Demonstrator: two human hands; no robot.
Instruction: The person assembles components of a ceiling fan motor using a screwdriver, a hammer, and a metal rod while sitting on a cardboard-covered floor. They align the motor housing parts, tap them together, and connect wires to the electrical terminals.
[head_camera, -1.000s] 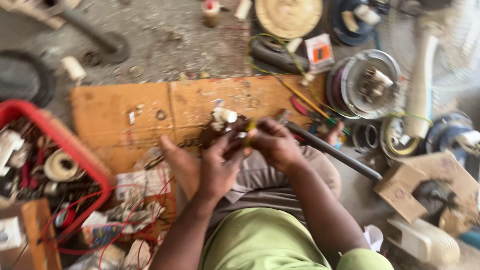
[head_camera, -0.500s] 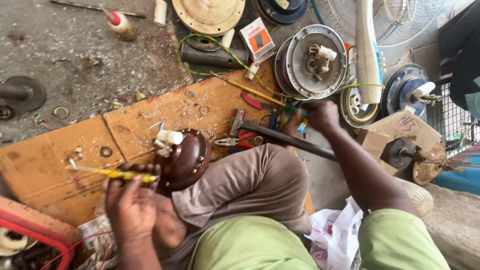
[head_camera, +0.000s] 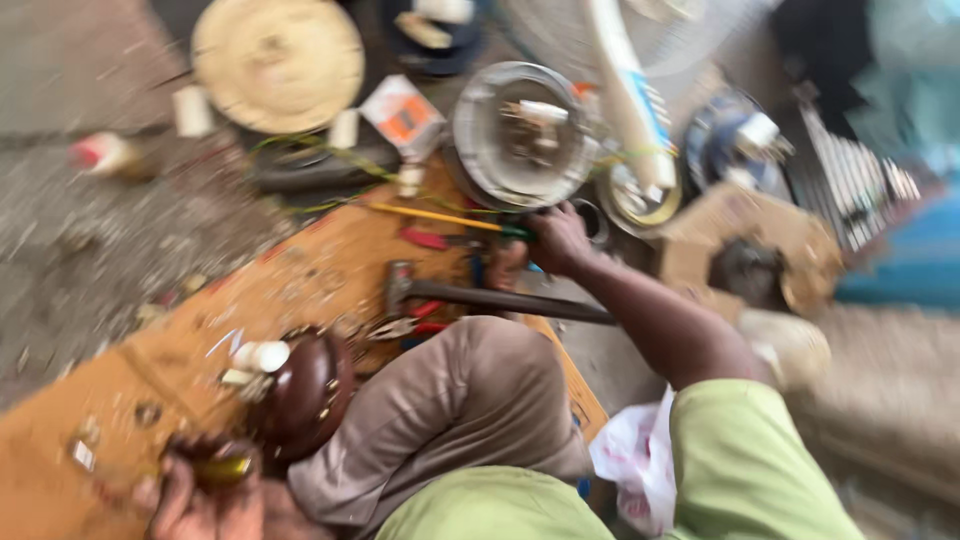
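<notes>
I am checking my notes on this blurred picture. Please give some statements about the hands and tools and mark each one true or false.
1. The right hand is at the end of a yellow-shafted screwdriver. True.
2. The hammer lies on the orange board. True.
3. The left hand is lifting the hammer. False: it is low at the board's near end, far from it.
4. The brown dome-shaped part sits beside the right hand. False: it lies near the left hand.

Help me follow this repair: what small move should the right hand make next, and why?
Probably lift the green-handled yellow tool off the orange board and bring it back toward the brown motor housing by the knee. The right hand is already closed around the tool's handle, and the left hand waits beside the housing. Blur hides the tool's tip.
</notes>
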